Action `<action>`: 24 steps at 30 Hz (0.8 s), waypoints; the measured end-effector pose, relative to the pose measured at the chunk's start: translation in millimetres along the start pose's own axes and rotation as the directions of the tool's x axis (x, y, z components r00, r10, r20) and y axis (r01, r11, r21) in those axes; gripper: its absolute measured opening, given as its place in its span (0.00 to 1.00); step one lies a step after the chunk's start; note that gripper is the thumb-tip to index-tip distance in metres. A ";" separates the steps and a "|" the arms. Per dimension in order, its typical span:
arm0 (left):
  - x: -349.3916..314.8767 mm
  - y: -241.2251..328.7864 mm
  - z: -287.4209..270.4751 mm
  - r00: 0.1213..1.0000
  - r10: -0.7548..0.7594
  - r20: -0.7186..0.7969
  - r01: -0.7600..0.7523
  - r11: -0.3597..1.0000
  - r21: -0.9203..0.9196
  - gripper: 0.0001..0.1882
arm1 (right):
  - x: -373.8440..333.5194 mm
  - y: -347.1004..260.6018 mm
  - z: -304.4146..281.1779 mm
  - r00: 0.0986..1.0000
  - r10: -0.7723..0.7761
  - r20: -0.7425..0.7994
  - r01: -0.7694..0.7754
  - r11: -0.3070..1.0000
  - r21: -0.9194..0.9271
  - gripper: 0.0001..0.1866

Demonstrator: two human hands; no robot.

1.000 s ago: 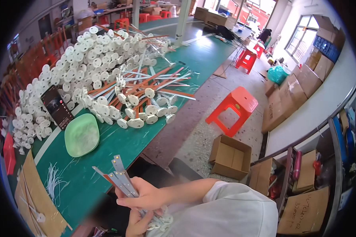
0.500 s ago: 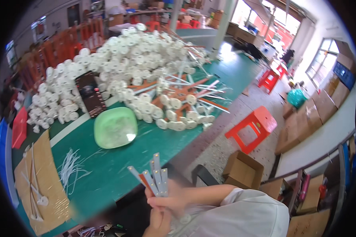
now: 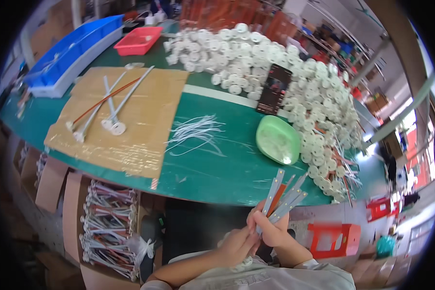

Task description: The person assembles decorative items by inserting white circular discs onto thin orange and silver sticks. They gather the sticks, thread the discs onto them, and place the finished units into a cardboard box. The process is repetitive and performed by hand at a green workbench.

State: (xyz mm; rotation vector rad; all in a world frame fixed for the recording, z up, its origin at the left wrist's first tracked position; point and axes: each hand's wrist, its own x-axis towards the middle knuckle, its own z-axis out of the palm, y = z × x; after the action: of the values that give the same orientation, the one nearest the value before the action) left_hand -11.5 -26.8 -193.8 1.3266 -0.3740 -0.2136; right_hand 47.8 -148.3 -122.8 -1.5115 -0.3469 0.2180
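A fanned bundle of flat strips [image 3: 286,205], mostly silver-grey with small dots along them and one orange, stands up out of my two hands, just off the table's front edge. My right hand [image 3: 271,233] is closed round the bundle, thumb across its front. Against it, lower and to the left, my left hand [image 3: 238,247] is closed about the strips' lower part. The lower ends are mostly hidden by my fingers, though some white round pieces [image 3: 245,264] show beneath. Beyond the strips lies a light green plastic dish [image 3: 277,140].
A large heap of white disc-ended parts [image 3: 319,116] covers the table's far right, a dark printed box [image 3: 274,89] beside it. Leftward are thin white ties [image 3: 195,131], cardboard [image 3: 152,111] with several strips, a red tray [image 3: 139,41] and a blue bin [image 3: 75,50]. Below stands a filled carton [image 3: 72,217].
My view has swung left, bringing the cardboard, blue bin and filled carton further in. Both hands still hold the strips, which are now tilted right, and my left forearm shows more.
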 end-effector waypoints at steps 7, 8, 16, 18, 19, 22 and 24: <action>-8.9 22.9 -31.0 0.966 0.010 -0.258 -0.051 0.987 -0.150 0.22 | 69.9 -28.0 32.6 0.944 -0.109 0.312 0.160 0.977 -0.144 0.11; -11.9 15.7 -35.9 0.956 0.036 -0.291 -0.110 0.963 -0.245 0.20 | 82.0 -32.2 36.5 0.946 -0.128 0.298 0.160 0.983 -0.085 0.12; -20.2 29.4 -79.0 0.813 0.186 -0.552 -0.402 0.866 -0.299 0.19 | 152.2 -31.5 52.2 0.895 -0.169 0.414 0.446 0.380 -0.810 0.09; -20.8 32.4 -83.9 0.809 0.179 -0.560 -0.407 0.858 -0.315 0.19 | 159.2 -11.3 52.6 0.901 -0.188 0.392 0.431 0.269 -0.861 0.08; -21.5 32.9 -84.9 0.807 0.174 -0.565 -0.410 0.853 -0.323 0.19 | 162.1 0.9 52.4 0.902 -0.220 0.371 0.419 0.243 -0.875 0.08; -24.4 28.2 -86.4 0.804 0.164 -0.571 -0.390 0.872 -0.298 0.19 | 169.2 8.8 55.9 0.860 -0.288 0.421 0.487 0.215 -0.847 0.07; -24.6 29.1 -87.7 0.807 0.160 -0.568 -0.386 0.871 -0.303 0.19 | 175.8 11.1 56.2 0.804 -0.308 0.509 0.579 0.211 -0.787 0.07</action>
State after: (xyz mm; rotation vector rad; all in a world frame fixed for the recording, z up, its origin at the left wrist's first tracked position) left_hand -2.2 68.0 -186.1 0.8484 -0.0412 0.3170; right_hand 192.5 -33.4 -117.1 -2.4423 -1.2966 -0.3785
